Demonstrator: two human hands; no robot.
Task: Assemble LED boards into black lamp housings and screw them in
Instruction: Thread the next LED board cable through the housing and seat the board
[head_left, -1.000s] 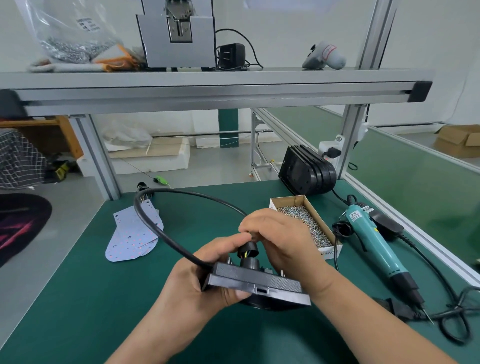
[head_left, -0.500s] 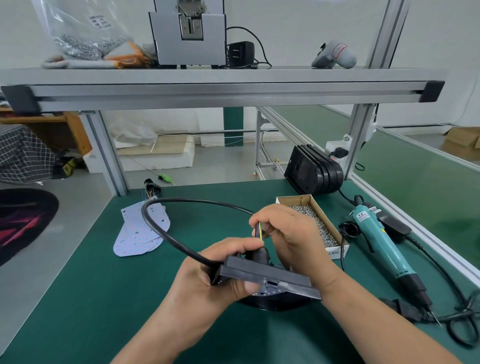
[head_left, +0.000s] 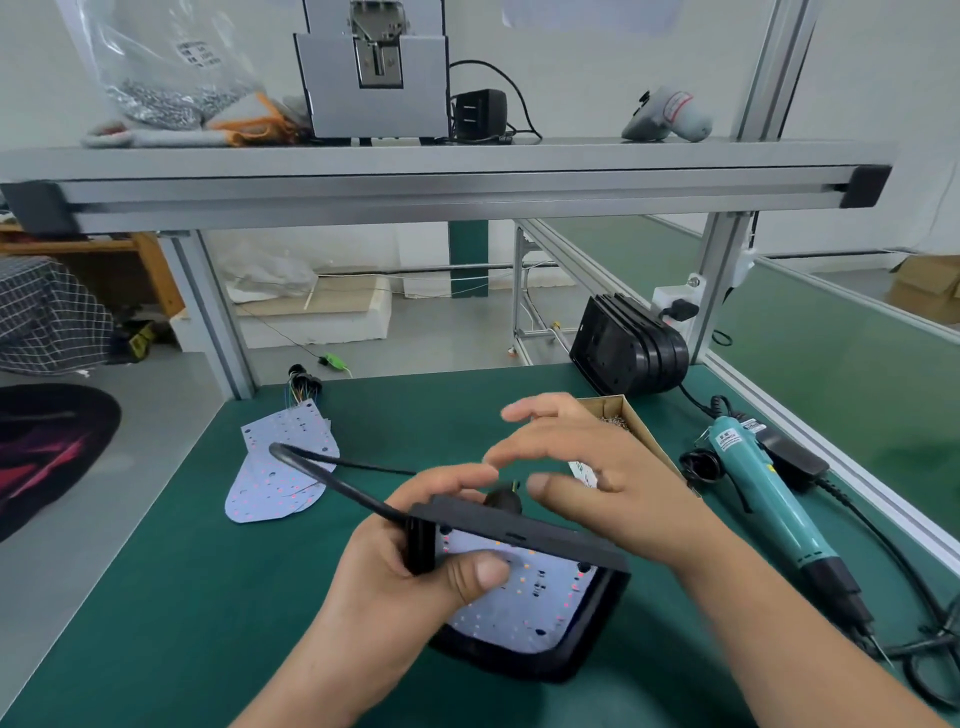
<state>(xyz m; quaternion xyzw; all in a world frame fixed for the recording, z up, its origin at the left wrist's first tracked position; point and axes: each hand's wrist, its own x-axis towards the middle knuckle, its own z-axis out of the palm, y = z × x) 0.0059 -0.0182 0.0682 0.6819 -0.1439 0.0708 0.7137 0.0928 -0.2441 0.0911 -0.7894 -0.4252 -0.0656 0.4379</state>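
Our right hand (head_left: 587, 467) now opens wide, off the wiring; our left hand (head_left: 415, 571) grips the black lamp housing (head_left: 519, 531), its LED board (head_left: 519, 610) seemingly seated, so screws likely come next.

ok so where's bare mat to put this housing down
Bare mat lies near-left, between the loose LED boards and the left hand, and at the back between those boards and the stacked housings. The right side is crowded: screw box, electric screwdriver, cords.

Bench (head_left: 156, 597) bare toward its near-left corner; boards (head_left: 280, 467) crowd the far-left corner; box (head_left: 636, 423), screwdriver (head_left: 763, 488) and housings (head_left: 628, 345) line the right edge
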